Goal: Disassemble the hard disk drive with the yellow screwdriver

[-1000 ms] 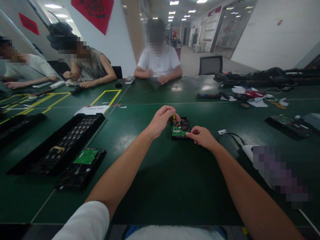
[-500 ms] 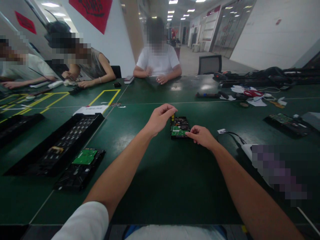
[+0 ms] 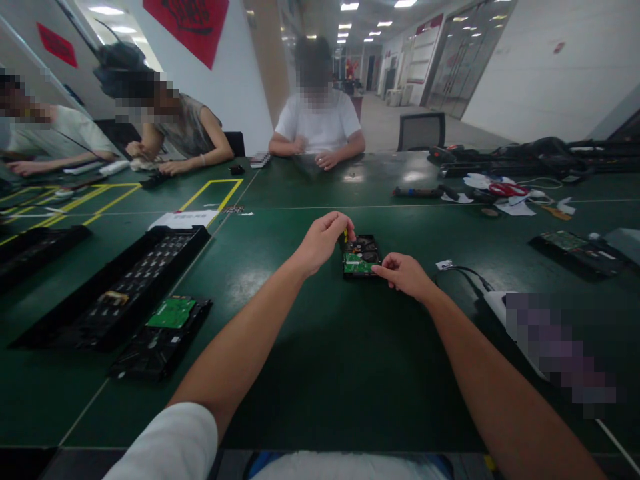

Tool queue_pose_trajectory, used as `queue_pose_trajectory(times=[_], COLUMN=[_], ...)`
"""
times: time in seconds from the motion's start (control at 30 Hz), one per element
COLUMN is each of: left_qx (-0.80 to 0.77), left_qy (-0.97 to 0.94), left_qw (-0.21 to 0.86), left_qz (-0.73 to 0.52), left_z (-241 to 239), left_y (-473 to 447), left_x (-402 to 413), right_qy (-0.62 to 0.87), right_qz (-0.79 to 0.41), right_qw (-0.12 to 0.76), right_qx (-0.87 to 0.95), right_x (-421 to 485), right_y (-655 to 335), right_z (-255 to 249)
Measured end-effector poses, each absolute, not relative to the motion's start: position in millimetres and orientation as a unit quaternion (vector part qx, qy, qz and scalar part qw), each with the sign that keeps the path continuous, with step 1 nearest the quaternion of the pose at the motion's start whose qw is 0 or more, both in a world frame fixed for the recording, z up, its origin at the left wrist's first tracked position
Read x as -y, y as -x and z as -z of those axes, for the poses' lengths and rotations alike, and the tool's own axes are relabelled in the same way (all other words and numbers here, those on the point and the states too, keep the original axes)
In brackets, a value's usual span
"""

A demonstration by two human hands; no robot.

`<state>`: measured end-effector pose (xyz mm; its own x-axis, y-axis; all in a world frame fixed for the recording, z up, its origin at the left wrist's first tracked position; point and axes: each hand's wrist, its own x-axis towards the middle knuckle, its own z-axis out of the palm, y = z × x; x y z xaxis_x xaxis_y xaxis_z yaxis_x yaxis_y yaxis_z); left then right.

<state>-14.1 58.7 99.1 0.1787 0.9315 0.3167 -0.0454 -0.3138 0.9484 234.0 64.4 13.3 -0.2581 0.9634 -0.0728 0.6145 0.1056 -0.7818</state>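
A small black hard drive [image 3: 361, 256] with a green circuit board lies on the green table [image 3: 320, 347] in front of me. My left hand [image 3: 320, 241] is closed round a small yellow-handled screwdriver [image 3: 345, 235], held upright over the drive's far left corner. My right hand [image 3: 404, 274] rests at the drive's near right corner, fingers curled and pinched against its edge.
Long black trays [image 3: 125, 280] and a tray carrying a green board [image 3: 170, 313] lie at my left. Three people sit across the table at the far left and middle. Cables, tools and papers [image 3: 500, 190] clutter the far right; another drive [image 3: 575, 247] lies at right.
My left hand rose slightly off the drive and came back down with the screwdriver. My right hand and the drive have stayed in place.
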Motion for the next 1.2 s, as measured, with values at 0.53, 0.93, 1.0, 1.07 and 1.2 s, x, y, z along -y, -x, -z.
queue_pose_trajectory(times=[0.53,0.93,1.0,1.07,1.2], left_qx=[-0.350,-0.368,-0.361,-0.353,-0.344], left_qy=[-0.614,-0.672,-0.671,-0.660,-0.621], left_qw=[0.484,0.414,0.426,0.445,0.476], left_qz=[-0.516,-0.491,-0.488,-0.492,-0.519], left_z=[-105,-101,-101,-101,-100], left_y=[14,14,14,13,12], left_x=[-53,-54,-55,-55,-56], right_qy=[0.561,0.556,0.554,0.554,0.557], right_qz=[-0.361,-0.365,-0.367,-0.366,-0.357], right_qw=[0.241,0.247,0.246,0.245,0.245], right_qx=[0.705,0.704,0.705,0.706,0.708], right_x=[-62,-64,-64,-64,-64], right_y=[-233,-233,-233,-233,-234], right_z=[-16,-13,-13,-13,-12])
